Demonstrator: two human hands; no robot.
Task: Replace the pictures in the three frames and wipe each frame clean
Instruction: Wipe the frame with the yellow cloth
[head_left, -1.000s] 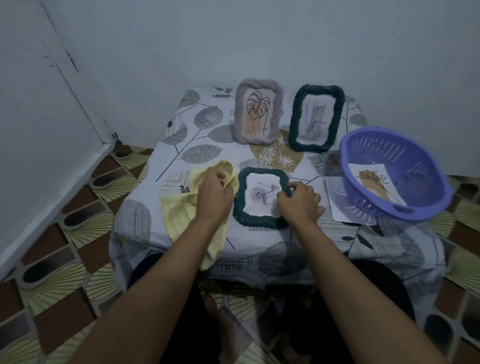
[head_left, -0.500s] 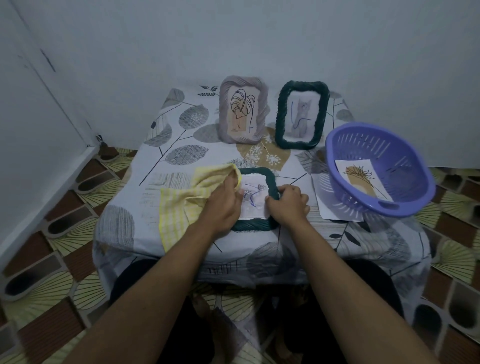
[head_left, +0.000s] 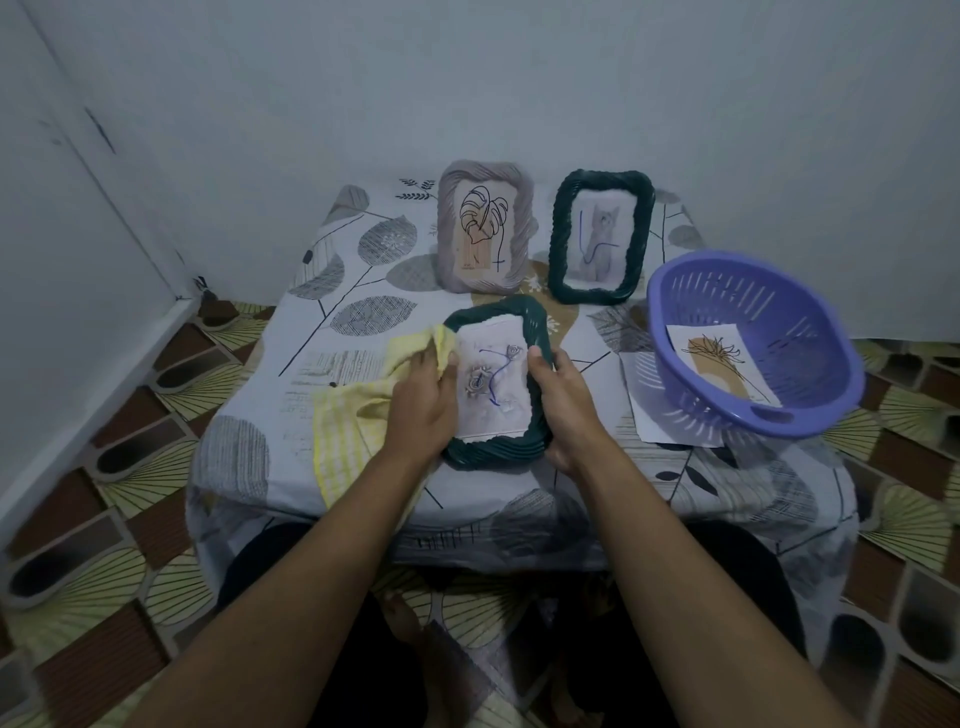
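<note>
Head: left hand (head_left: 422, 402) grips cloth (head_left: 340, 436), right hand (head_left: 563, 410) frame (head_left: 493, 453).

Saw twisted, rope-like ridges, matt dark green, on the held frame (head_left: 493, 453). Noted a soft woven yellow cloth (head_left: 340, 436) against its left edge. Behind it, found like ridging on a dull grey frame (head_left: 448, 234) and a green frame (head_left: 559, 234). To its right, noted a smooth, slotted plastic basket (head_left: 779, 291) with a matt paper print (head_left: 722, 364) inside.

Cloth-covered table (head_left: 363, 260) carries: grey frame (head_left: 485, 234) and green frame (head_left: 602, 236) upright at rear; front frame (head_left: 498, 384) tilted; yellow cloth (head_left: 337, 441) left; purple basket (head_left: 753, 338) on paper sheet (head_left: 654, 415), right.
</note>
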